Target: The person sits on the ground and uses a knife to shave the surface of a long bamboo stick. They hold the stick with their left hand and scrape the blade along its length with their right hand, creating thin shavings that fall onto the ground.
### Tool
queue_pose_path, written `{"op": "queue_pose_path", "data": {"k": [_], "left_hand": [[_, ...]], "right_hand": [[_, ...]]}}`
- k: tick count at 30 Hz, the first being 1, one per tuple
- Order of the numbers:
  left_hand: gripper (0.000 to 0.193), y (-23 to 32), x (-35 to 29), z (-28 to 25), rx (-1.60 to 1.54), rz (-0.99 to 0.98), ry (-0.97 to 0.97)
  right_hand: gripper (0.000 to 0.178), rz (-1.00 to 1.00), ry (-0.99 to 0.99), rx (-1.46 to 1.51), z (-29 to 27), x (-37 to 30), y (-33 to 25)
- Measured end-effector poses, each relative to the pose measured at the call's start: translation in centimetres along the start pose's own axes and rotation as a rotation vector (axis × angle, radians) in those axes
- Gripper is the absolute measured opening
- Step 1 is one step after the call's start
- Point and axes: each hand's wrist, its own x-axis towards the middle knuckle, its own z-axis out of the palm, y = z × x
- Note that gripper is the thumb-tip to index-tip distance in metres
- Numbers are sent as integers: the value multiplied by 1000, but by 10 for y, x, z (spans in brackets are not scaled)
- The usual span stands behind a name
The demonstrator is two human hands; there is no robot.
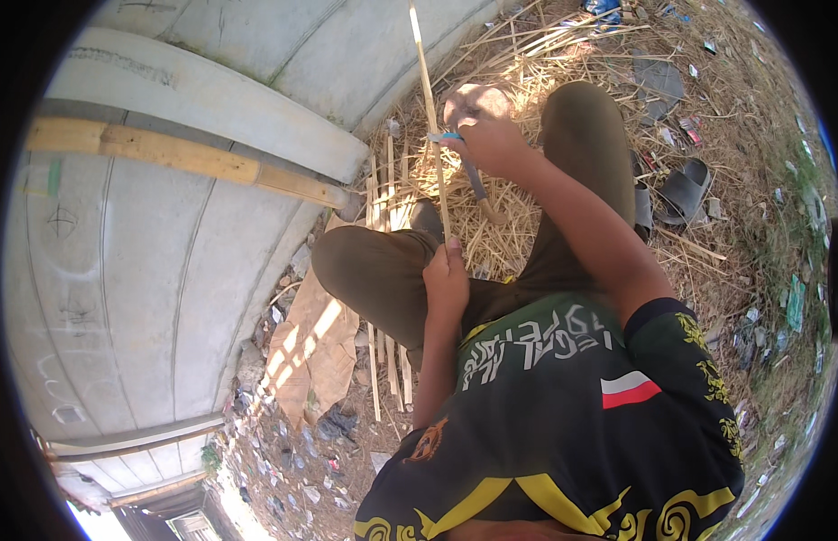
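Bamboo strip (430, 117) runs between left hand (446, 284) and knife-holding right hand (491, 144).

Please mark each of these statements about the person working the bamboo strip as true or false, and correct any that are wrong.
1. The left hand grips the lower end of a thin bamboo strip. True.
2. The right hand is empty. False: it holds a knife against the strip.
3. The strip lies flat on the ground. False: it is held up in front of the person, between the knees.
4. More bamboo strips lie on the ground beside the left knee. True.
5. Dark sandals lie on the straw-covered ground to the person's right. True.
6. The person wears long sleeves. False: both forearms are bare.
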Motion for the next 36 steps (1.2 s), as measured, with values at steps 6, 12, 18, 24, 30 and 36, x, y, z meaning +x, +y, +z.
{"op": "queue_pose_path", "data": {"k": [6, 12, 18, 24, 30, 36], "left_hand": [[45, -1, -3, -2, -111, 0, -5], [45, -7, 1, 1, -111, 3, -23], [45, 1, -1, -3, -92, -71, 10], [47, 13, -7, 0, 129, 75, 31], [47, 14, -8, -1, 171, 120, 78], [44, 21, -15, -4, 232, 97, 104]], "right_hand": [[51, 103, -295, 235, -18, -5, -16], [60, 190, -497, 434, -29, -2, -14], [59, 79, -490, 270, -39, -12, -32], [45, -77, 47, 41, 4, -2, 5], [45, -65, 119, -37, 19, 0, -2], [43, -52, 62, -46, 12, 3, -9]]}}
